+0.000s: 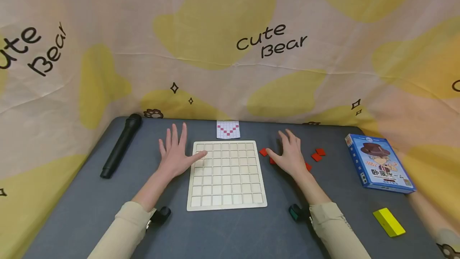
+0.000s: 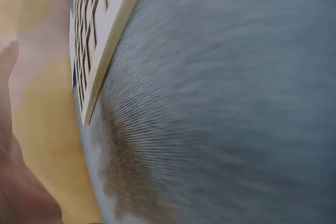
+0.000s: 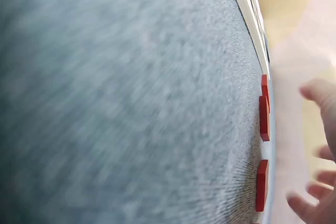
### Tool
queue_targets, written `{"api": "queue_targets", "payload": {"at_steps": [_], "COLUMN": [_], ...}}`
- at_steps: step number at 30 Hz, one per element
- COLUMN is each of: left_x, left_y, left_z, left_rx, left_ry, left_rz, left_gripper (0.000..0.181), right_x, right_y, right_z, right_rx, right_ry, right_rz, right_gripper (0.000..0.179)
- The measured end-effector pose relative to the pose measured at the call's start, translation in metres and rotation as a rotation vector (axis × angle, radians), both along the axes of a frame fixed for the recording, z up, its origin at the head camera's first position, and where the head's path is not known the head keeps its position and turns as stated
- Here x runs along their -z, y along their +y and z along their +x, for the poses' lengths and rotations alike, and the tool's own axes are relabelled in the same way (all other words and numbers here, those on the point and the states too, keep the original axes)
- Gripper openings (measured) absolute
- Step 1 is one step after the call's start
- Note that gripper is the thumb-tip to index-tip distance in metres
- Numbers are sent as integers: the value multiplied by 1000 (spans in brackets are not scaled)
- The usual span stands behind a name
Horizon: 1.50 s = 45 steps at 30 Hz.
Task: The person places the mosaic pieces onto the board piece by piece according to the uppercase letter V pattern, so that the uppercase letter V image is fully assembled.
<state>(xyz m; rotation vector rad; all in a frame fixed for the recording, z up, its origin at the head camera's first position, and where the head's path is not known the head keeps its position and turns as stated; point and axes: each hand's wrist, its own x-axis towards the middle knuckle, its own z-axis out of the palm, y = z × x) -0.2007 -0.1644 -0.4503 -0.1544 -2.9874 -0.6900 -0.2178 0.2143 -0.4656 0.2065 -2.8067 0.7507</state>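
A white square grid board [image 1: 227, 208] lies in the middle of the grey table, its cells filled with pale tiles. My left hand [image 1: 176, 155] is spread over the board's left edge, thumb reaching across its upper left cells; it holds nothing. To the right of the board, my right hand [image 1: 290, 157] hovers with loosely bent fingers above several red square tiles [image 1: 316, 157], some partly hidden beneath it. In the right wrist view, red tiles [image 3: 262, 186] lie on the table, apart from the fingers. Behind the board is a small pattern card [image 1: 228, 130] with red squares in a V.
A black microphone [image 1: 121, 146] lies at the left. At the right are a blue illustrated box [image 1: 381, 163] and a yellow block [image 1: 389, 222]. A patterned cloth [image 1: 215, 51] hangs behind the table. Another person's arm [image 1: 427, 211] shows at the right edge.
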Motion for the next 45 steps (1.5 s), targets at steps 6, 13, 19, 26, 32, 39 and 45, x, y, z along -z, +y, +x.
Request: {"api": "queue_targets", "payload": {"at_steps": [6,13,19,26,32,39,45], "left_x": [5,9,9,12,15,16,16], "left_y": [-2,-7,-13,-16,-17,-17,-18], "left_z": [39,67,70,66,62,60,63], "left_rx": [206,389,455,487,492,490,498], "left_ry": [-135,-276,-299,-287,-255,-261,-261], "left_rz": [73,69,30,1,-21,-40,-16], "left_gripper": [124,127,136,137,136,136,134], "right_x": [2,2,0,1,2,0,-1], "right_y": [-3,-4,-6,-6,-5,-5,-13], "right_z": [5,4,3,2,1,5,17], "right_rx": [-78,-68,-49,-48,-49,-33,-76], "right_ry": [-65,-57,-79,-78,-79,-83,-72], "right_rz": [-20,42,48,33,33,-6,-75], "right_gripper": [45,39,35,31,31,29,28]}}
